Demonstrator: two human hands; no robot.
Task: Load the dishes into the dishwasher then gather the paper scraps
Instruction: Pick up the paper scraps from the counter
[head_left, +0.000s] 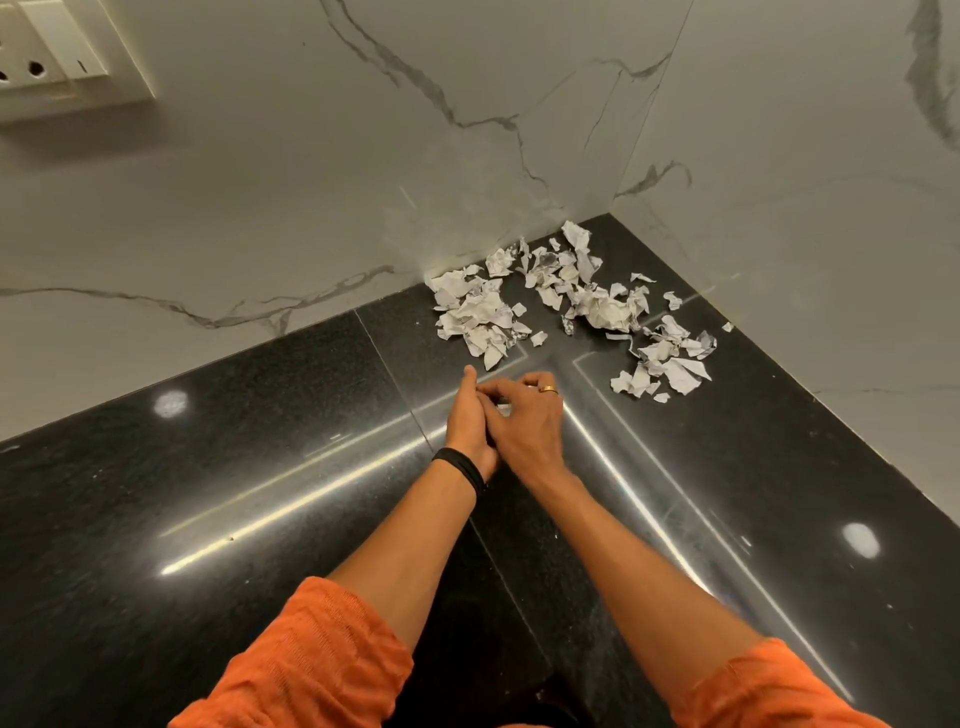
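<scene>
Paper scraps (608, 307) strewn; band runs back wall (311, 208) toward right wall (789, 218).

Paper scraps (602, 306): torn, crumpled white bits with grey print; you see three loose clusters.
Place: far corner of your counter (260, 441).

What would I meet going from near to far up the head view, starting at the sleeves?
orange sleeves → black wristband → left hand and right hand, touching each other → paper scraps → wall corner
</scene>
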